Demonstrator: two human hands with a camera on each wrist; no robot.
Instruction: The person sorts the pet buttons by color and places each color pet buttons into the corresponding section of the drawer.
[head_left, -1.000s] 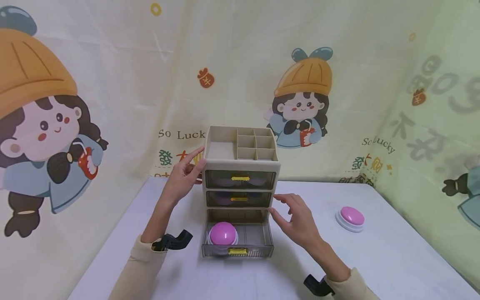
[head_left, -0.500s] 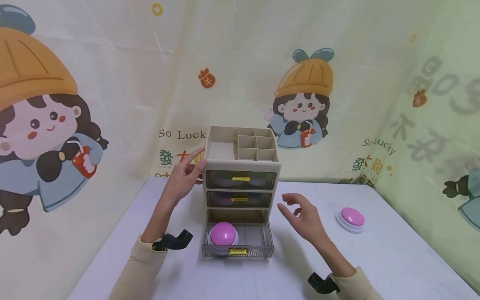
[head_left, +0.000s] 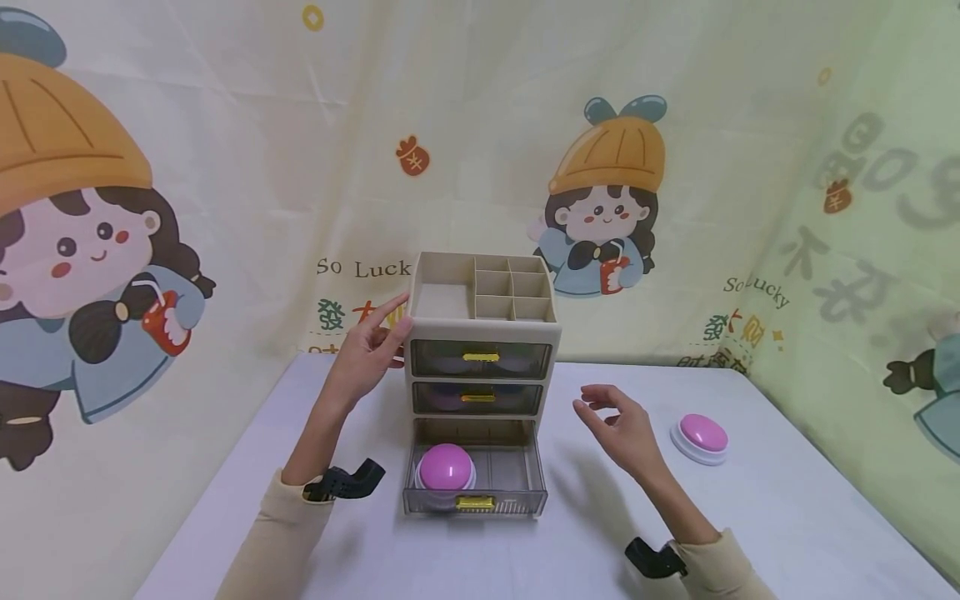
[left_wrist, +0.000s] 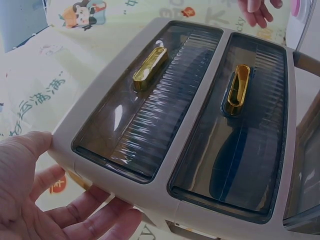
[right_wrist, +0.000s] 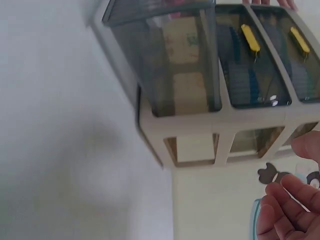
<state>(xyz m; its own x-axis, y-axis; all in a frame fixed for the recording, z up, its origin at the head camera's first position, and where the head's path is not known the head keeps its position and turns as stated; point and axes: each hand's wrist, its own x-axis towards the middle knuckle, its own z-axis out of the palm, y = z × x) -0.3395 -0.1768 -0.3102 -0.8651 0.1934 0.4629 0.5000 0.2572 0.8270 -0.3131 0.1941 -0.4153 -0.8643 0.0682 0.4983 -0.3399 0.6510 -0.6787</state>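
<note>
A beige drawer organizer with smoky clear drawers and gold handles stands upright on the table. Its bottom drawer is pulled out; a pink push button with a white base sits in the left part. My left hand rests on the organizer's left side, thumb and fingers touching the wall near the front edge, as the left wrist view shows too. To the right of the organizer, apart from it, my right hand hovers with loosely bent fingers, holding nothing. Another pink push button lies on the table, right of that hand.
The white table spreads around the organizer. Behind it hangs a cream cloth backdrop printed with cartoon figures. The organizer's top tray has several compartments. Upper drawer and middle drawer are closed.
My right hand has moved away from the organizer's right side, rightward toward the button on the table. My left hand, the organizer and the pulled-out drawer have stayed put.
</note>
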